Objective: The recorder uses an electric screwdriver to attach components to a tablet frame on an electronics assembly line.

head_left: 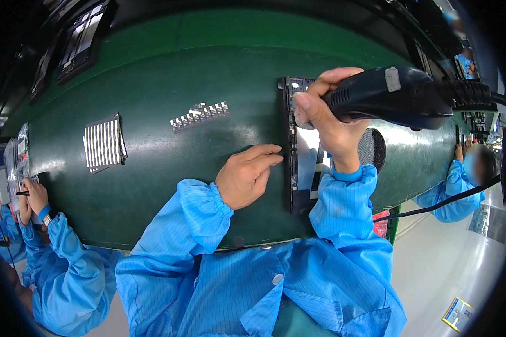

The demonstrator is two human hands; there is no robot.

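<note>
My right hand (334,126) grips a black handheld barcode scanner (393,95), held above a black-framed flat device (292,168) on the green table. A coiled black cable (471,94) runs off the scanner's right end. The device has a shiny, silvery inner face; my right hand, the scanner and the sleeve hide much of it. Just left of its frame is my left hand (244,177), palm down with fingers stretched toward the edge and nothing in it. Whether the fingertips touch the frame, I cannot tell.
On the green table (152,208) lie a strip of small labels (199,117) and a stack of striped label sheets (104,143). A round dark mesh piece (372,149) sits right of the device. Co-workers in blue (76,275) are at both sides. A black cable (433,206) crosses at right.
</note>
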